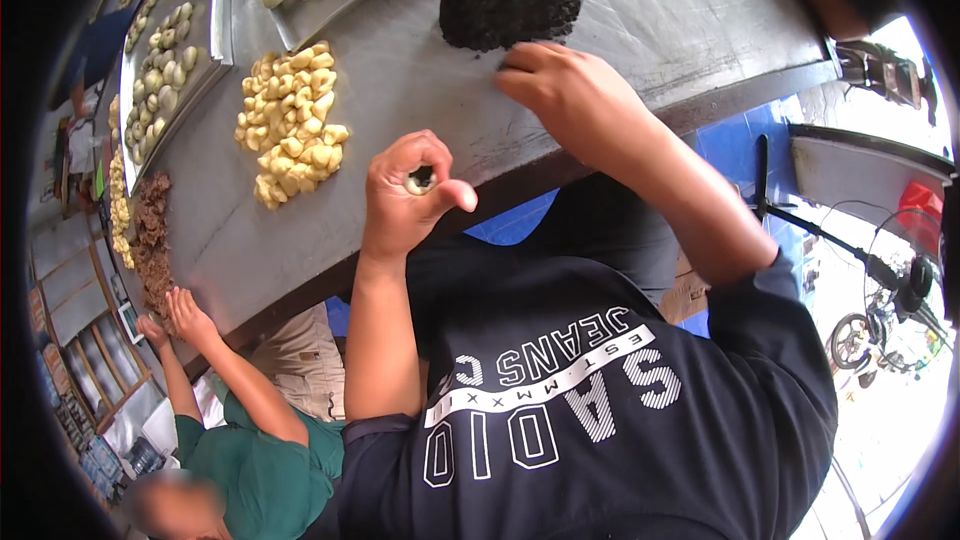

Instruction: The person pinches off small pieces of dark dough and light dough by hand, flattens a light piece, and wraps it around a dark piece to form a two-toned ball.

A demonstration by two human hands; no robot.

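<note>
My left hand (405, 190) is raised over the table's near edge, its fingers curled round a small piece of pale dough (418, 183). Something dark shows in the hollow of that dough. My right hand (565, 90) is just below a large lump of black paste (512, 0), at its rough, dug-out side. Its fingers are bent together, and whatever is between them is hidden. A few dark crumbs lie beside the fingertips. To the left of my left hand is a heap of small yellow dough pieces (295, 125).
A metal tray (290, 25) of round filled dough balls stands at the top, with another tray (222, 35) at the left. Brown filling (153, 240) lies on the metal table (400, 70) at far left, near a green-shirted co-worker's hands (185, 320).
</note>
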